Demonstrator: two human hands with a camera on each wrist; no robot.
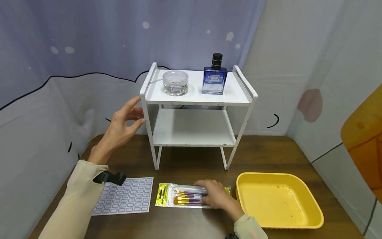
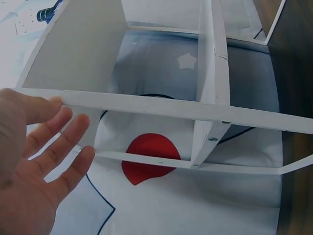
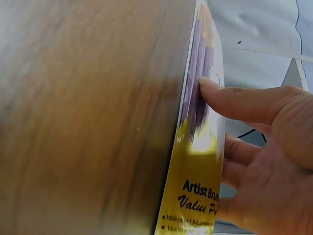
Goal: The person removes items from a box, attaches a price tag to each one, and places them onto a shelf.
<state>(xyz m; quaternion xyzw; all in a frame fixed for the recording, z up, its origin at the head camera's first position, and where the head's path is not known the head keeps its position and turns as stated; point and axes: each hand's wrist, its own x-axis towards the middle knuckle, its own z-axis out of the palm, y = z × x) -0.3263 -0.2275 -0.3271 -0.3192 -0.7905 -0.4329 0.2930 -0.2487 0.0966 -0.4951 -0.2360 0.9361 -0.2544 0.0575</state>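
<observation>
My left hand (image 1: 120,124) is at the left side of a white two-tier shelf (image 1: 195,127). Its thumb touches the upright in the left wrist view, and the other fingers are spread loosely beside it. On the wooden table, my right hand (image 1: 217,194) holds a clear pack of artist brushes (image 1: 182,196) by its right part. The thumb (image 3: 215,90) lies on the face of the pack, while the other fingers pass behind its far edge. Purple-handled brushes and a small label show through the plastic.
On the top tier stand a clear round jar (image 1: 175,83) and a blue perfume bottle (image 1: 214,79), each with a small label. A sheet of labels (image 1: 128,196) lies at the left. A yellow tray (image 1: 277,224) is at the right. Cloth (image 1: 104,36) hangs behind.
</observation>
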